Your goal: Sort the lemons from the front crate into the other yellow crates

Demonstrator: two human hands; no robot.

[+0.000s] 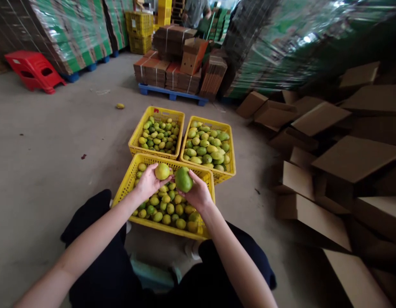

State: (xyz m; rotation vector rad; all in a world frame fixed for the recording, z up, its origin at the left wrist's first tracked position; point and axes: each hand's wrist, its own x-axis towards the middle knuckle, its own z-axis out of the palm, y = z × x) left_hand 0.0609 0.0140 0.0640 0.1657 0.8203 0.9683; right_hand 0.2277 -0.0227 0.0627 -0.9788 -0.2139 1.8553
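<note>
The left hand [149,183] grasps a yellow-green lemon [162,171], fingers and thumb around its sides. Just to the right, the right hand [199,193] grips a larger, greener lemon [184,179], its thumb along the fruit's right side. Both lemons are held up above the near crate [167,229], a yellow perforated plastic one, with a narrow gap between them. Under the hands, that crate holds many smaller lemons [166,208], some yellow, some green, spread over its bottom.

The person's dark-clad legs are spread on either side of the near crate, and part of a pale green seat [153,274] shows between them.

Right behind the near crate stand two more yellow crates side by side. The far left crate [167,112] is filled with small green and yellow lemons [159,136]; the far right crate [229,136] has larger, longer fruit [214,149], mostly green.

Farther off, one yellowish fruit [120,106] lies alone on the concrete floor [89,115]. Beyond, a blue pallet [172,93] bears strapped bundles of flattened cartons [174,40] and an open box [193,55]. A red plastic stool [34,70] stands at far left, near film-wrapped green stacks [72,32]. To the right, open cardboard boxes [355,158] lie in a heap. At the far end, another person [195,13] is partly visible.
</note>
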